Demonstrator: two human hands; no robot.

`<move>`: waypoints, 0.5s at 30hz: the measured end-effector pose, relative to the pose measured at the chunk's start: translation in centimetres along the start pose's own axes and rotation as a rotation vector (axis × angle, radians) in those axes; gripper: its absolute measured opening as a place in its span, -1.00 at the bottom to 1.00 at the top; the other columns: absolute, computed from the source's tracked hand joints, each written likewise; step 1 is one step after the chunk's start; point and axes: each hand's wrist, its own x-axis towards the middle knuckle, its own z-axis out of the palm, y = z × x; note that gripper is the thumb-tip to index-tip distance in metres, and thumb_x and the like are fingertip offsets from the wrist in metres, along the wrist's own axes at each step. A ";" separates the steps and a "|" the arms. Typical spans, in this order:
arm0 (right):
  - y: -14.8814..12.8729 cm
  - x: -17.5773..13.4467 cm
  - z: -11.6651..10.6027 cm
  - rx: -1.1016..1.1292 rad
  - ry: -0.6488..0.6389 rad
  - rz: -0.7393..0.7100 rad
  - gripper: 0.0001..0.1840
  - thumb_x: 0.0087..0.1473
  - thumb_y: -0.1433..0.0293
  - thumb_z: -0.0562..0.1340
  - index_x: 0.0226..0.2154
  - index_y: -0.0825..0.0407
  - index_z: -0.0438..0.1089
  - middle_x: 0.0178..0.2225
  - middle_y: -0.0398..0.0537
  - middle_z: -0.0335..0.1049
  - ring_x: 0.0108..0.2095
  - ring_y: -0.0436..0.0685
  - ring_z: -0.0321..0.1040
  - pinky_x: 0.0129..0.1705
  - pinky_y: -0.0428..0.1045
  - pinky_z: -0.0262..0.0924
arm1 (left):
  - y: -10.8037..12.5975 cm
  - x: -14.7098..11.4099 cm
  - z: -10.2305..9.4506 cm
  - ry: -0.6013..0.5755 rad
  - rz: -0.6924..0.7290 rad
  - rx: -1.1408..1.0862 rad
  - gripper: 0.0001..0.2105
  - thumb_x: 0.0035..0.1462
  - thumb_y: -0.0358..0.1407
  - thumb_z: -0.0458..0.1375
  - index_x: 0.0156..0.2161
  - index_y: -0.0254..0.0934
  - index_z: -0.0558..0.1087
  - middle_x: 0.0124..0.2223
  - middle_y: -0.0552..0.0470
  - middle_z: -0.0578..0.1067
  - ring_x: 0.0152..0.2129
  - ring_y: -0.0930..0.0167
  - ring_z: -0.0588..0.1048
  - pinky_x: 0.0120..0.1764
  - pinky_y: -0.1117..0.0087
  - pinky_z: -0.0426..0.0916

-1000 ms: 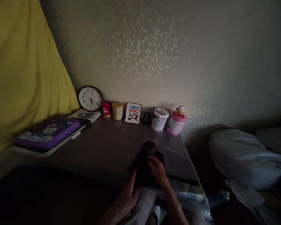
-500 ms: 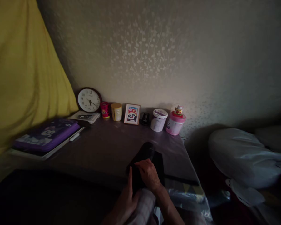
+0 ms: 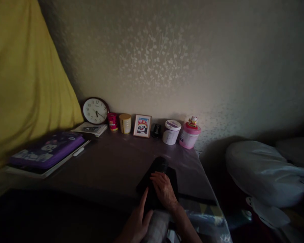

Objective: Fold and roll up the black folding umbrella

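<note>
A dark black item (image 3: 147, 178), soft-looking and partly rounded at its far end, lies on the near right part of the table. Its exact kind is hard to make out in the dim light. My right hand (image 3: 162, 189) rests on top of it, fingers stretched out and lying flat. Just to the left, my left hand (image 3: 139, 217) points forward with the index finger extended and the thumb apart, at the item's near side. Its other fingers are hidden. Between my forearms is a blurred grey checked cloth (image 3: 157, 224).
Along the wall stand a clock (image 3: 95, 110), a red can (image 3: 112, 122), a yellow container (image 3: 125, 123), a framed panda picture (image 3: 142, 126), a white tub (image 3: 171, 132) and a pink tub (image 3: 189, 137). A purple case (image 3: 48, 148) lies left; white bags (image 3: 263, 172) are beyond the table's right edge.
My right hand's fingers have gone from bent to stretched flat over the black item. My left hand has shifted slightly right. The view has tilted up a little.
</note>
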 end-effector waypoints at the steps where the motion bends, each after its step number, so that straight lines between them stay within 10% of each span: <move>1: 0.7 0.4 0.3 -0.029 -0.012 -0.010 -0.70 0.13 0.47 0.02 -0.16 -0.03 0.38 -0.12 -0.01 0.39 0.02 0.12 0.19 0.06 0.16 0.04 | -0.1 0.0 0.0 0.003 0.002 0.003 -0.39 0.14 -0.28 -0.09 0.25 -0.28 -0.22 0.25 -0.04 0.03 0.17 0.42 0.05 0.17 0.36 -0.06; 10: 6.2 3.3 0.1 -0.209 0.202 0.241 -0.65 0.12 0.43 -0.01 -0.07 0.10 0.31 -0.03 0.12 0.31 0.00 0.17 0.22 0.02 0.17 0.09 | -0.6 0.0 -0.1 -0.036 0.030 -0.030 -0.40 0.16 -0.26 -0.13 0.25 -0.31 -0.25 0.23 -0.10 0.10 0.15 0.42 0.13 0.15 0.33 0.01; 15: 4.2 1.7 -0.1 -0.080 0.139 0.050 -0.71 0.12 0.44 0.01 -0.17 0.02 0.38 -0.16 0.03 0.41 -0.09 0.09 0.28 -0.01 0.08 0.14 | -0.7 0.2 0.0 -0.012 0.012 -0.018 -0.39 0.14 -0.23 -0.10 0.25 -0.29 -0.21 0.27 -0.02 -0.03 0.19 0.46 -0.01 0.18 0.39 -0.10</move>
